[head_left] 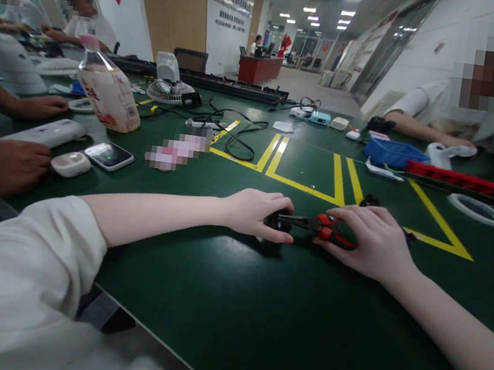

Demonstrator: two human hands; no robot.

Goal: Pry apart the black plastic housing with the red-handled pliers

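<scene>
Reaching between the hands over the green tabletop (229, 316), the slim-nosed metal pliers with red-and-black handles (311, 224) look stiff, best held by the grips. The small black part (273, 219), at their tips, seems light, best pinched by its sides. The right hand (371, 241) curls round the handles; the left hand (252, 212), palm down, closes thumb and fingers around the part.

At centre, a small black part (272, 220) is partly hidden by the left hand (250, 211); a red strip (470, 184) is cut off at right.
</scene>
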